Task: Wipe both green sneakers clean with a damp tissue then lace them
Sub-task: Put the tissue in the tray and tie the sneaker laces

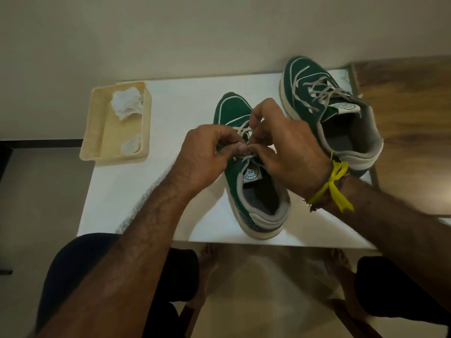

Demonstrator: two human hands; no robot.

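Two hands lacing a green sneaker on a white table.

The left hand (207, 152) and right hand (285, 147) meet over the near sneaker (246, 181), fingers curled, each pinching its pale lace (240, 130). Round tongue label, writing unreadable. A second sneaker (327, 111), laced, sits beyond and right of the near one. Left of it, on the table (170, 113), one cream tray (94, 132) holds two crumpled tissues (125, 103). A yellow thread (334, 184) circles the right wrist.

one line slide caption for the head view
Both hands, left hand and right hand, pinch the grey lace of the near green suede sneaker.
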